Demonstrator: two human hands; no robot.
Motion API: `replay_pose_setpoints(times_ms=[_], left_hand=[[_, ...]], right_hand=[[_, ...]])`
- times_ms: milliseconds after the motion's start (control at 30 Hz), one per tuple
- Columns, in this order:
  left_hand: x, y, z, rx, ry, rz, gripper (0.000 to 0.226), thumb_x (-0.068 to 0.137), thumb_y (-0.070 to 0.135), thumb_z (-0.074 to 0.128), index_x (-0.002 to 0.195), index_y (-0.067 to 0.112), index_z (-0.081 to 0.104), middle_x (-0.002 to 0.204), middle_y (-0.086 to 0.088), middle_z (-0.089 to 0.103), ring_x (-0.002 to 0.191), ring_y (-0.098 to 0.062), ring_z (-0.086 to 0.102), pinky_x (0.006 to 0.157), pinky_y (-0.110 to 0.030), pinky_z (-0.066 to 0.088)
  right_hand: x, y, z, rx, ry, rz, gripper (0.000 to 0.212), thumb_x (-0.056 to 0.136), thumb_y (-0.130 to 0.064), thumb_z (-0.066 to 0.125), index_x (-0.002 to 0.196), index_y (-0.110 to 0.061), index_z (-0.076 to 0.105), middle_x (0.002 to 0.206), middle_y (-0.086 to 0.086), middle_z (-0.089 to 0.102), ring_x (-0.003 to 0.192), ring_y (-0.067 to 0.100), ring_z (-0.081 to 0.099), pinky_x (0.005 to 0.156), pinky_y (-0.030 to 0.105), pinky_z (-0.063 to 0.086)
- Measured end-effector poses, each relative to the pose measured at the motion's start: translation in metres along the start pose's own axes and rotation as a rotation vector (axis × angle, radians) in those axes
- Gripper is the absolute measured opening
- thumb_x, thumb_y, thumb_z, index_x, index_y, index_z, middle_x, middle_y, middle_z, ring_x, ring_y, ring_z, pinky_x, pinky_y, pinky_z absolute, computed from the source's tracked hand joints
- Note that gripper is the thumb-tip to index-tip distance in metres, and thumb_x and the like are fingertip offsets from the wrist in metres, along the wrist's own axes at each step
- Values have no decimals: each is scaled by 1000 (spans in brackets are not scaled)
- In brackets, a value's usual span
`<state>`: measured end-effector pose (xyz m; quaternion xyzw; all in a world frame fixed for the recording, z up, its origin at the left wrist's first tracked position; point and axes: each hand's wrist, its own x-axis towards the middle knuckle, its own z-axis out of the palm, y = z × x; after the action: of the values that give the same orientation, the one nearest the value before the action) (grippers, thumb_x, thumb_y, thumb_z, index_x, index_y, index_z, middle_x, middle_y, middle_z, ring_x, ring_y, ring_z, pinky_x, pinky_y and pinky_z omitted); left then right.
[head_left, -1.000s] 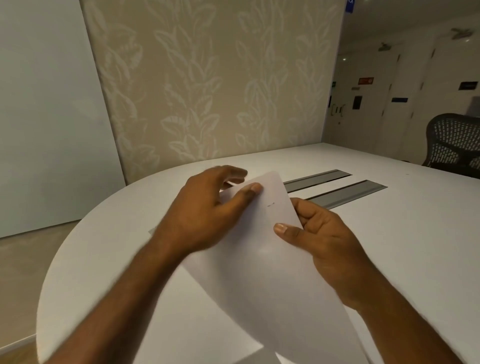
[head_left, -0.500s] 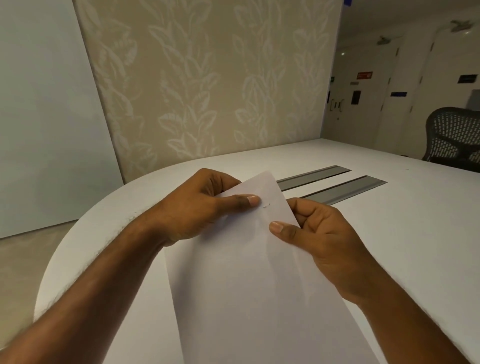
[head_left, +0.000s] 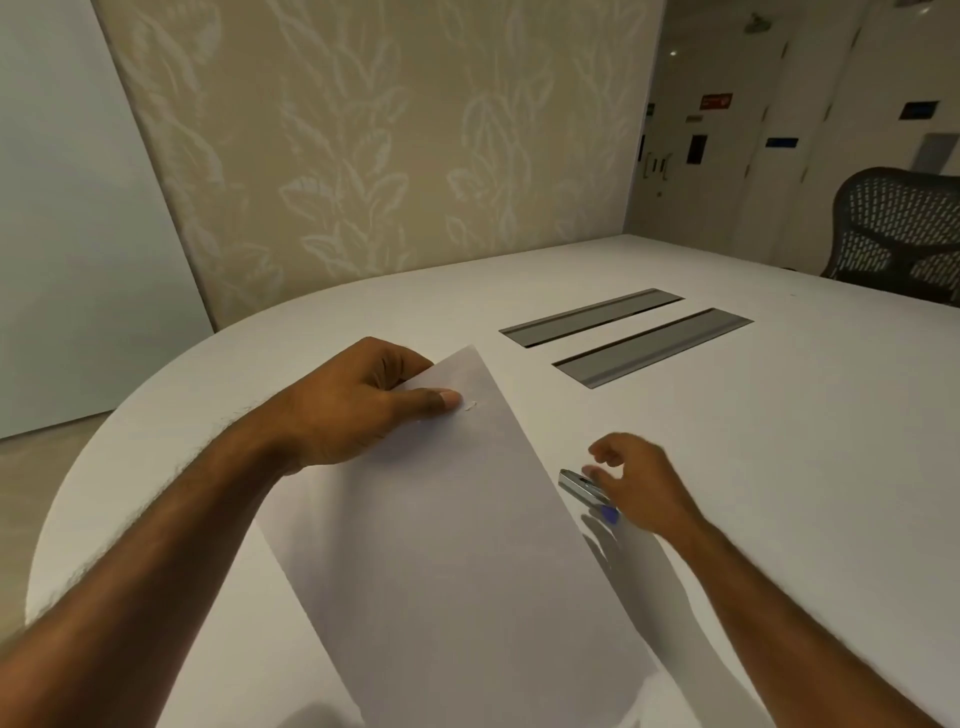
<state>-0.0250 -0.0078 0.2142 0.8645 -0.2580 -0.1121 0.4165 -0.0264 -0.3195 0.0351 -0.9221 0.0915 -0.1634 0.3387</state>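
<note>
Paper sheet (head_left: 447, 545): light, limp, creases easily. Hangs from held top corner, lower end sagging toward camera over table (head_left: 779, 441). Best hold is at that corner, beside small staple mark (head_left: 470, 406).

Left hand (head_left: 353, 410) there: thumb flat on top, fingers curled under far edge, pinch closed on sheet.

Small metal tool (head_left: 579, 486) (stapler or staple remover, hard to say) lies on table just right of sheet's edge. Stiff, compact, likely slick.

Right hand (head_left: 639, 483) over tool's rear end, fingers loosely bent. Cannot tell whether it has hold.

Two grey slots (head_left: 652, 345) beyond.
</note>
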Motion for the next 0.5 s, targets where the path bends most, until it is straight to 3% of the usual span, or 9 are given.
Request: replay_pose_setpoints(times_ms=[67, 133, 300, 400, 500], left_hand=[[2, -2, 1, 7, -16, -12, 26, 89, 37, 64, 94, 14, 78, 90, -5, 79, 82, -27, 76, 88, -50, 59], [3, -4, 2, 11, -33, -19, 25, 90, 36, 63, 96, 16, 78, 91, -3, 80, 83, -24, 76, 89, -49, 59], [8, -9, 5, 14, -38, -22, 26, 91, 36, 62, 97, 16, 77, 93, -3, 79, 84, -23, 76, 90, -49, 58], [10, -11, 7, 3, -27, -22, 25, 90, 34, 63, 95, 15, 78, 91, -3, 79, 83, -23, 76, 89, -49, 59], [13, -12, 6, -6, -15, -25, 24, 91, 33, 64, 92, 15, 79, 90, -4, 80, 82, -25, 76, 89, -50, 59]], right_hand=[[3, 17, 19, -201, -37, -27, 39, 83, -32, 67, 117, -13, 60, 114, 3, 62, 109, 21, 55, 91, 31, 45], [5, 24, 33, -347, -56, -21, 46, 82, -39, 64, 121, -16, 57, 120, 3, 59, 114, 24, 51, 95, 35, 42], [14, 29, 48, -507, -55, -23, 27, 86, -41, 56, 94, -16, 64, 102, 5, 60, 96, 24, 56, 76, 33, 39], [15, 33, 47, -385, -56, -53, 22, 88, -37, 57, 93, -17, 65, 98, 4, 62, 91, 23, 57, 72, 31, 39], [7, 24, 36, -135, -35, -135, 18, 88, -31, 60, 102, -19, 64, 100, -1, 61, 95, 19, 59, 82, 36, 47]])
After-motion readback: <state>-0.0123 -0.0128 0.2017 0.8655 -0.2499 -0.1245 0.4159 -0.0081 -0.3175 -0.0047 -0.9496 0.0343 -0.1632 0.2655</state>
